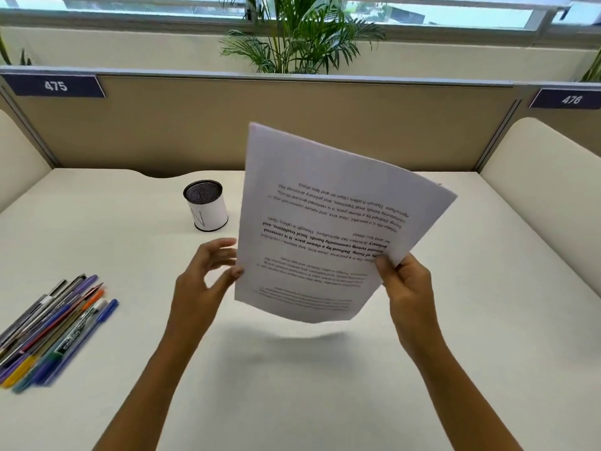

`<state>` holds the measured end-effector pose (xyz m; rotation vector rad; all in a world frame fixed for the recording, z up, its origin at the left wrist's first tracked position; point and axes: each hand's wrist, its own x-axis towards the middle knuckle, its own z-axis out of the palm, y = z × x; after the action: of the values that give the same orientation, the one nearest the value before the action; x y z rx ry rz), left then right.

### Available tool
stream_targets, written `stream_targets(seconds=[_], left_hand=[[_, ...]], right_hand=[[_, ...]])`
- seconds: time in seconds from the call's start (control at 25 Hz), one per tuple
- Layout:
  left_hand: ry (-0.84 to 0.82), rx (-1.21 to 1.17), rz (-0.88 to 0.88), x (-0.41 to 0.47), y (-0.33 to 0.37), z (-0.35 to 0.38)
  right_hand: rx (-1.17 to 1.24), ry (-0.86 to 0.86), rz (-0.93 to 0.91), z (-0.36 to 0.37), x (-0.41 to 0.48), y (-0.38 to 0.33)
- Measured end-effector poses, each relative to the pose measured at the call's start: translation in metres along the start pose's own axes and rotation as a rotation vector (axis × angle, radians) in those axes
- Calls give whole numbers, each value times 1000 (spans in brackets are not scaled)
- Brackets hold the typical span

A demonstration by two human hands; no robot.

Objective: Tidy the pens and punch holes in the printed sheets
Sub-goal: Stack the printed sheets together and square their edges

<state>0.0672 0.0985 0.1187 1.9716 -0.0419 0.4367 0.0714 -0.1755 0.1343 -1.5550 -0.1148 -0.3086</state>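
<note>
A pen cup (206, 205) stands upright on the far middle of a pale surface (487, 320). It is round, wrapped in white paper, and its open mouth shows only dark mesh.

A bundle of pens (52, 330) lies loose on the surface at the near left, well apart from the cup and from both hands. The pens lie side by side, touching, with their long axes running from the near left toward the far right. Orange, purple and blue caps point toward the cup.

The printed sheets (325, 219) are held in the air above the middle of the surface, between the hands. The right hand (408, 288) pinches the stack at its lower right edge, thumb on the printed face and fingers behind. The left hand (208, 275) is spread and relaxed just beside the left edge, its thumb tip meeting the paper without gripping it.

The stack's long axis runs from near the person up and away, and the stack is turned so that its right corner sits lower than its far left corner. The print reads upside down from the camera. The near edge curves slightly.
</note>
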Motion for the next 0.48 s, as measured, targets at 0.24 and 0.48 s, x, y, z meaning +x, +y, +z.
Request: stream_targets(seconds=[0.24, 0.48], left_hand=[[152, -237, 110, -8, 33, 31], [182, -245, -43, -29, 19, 54]], right_hand=[[7, 11, -105, 3, 4, -6], [16, 110, 60, 7, -15, 23]])
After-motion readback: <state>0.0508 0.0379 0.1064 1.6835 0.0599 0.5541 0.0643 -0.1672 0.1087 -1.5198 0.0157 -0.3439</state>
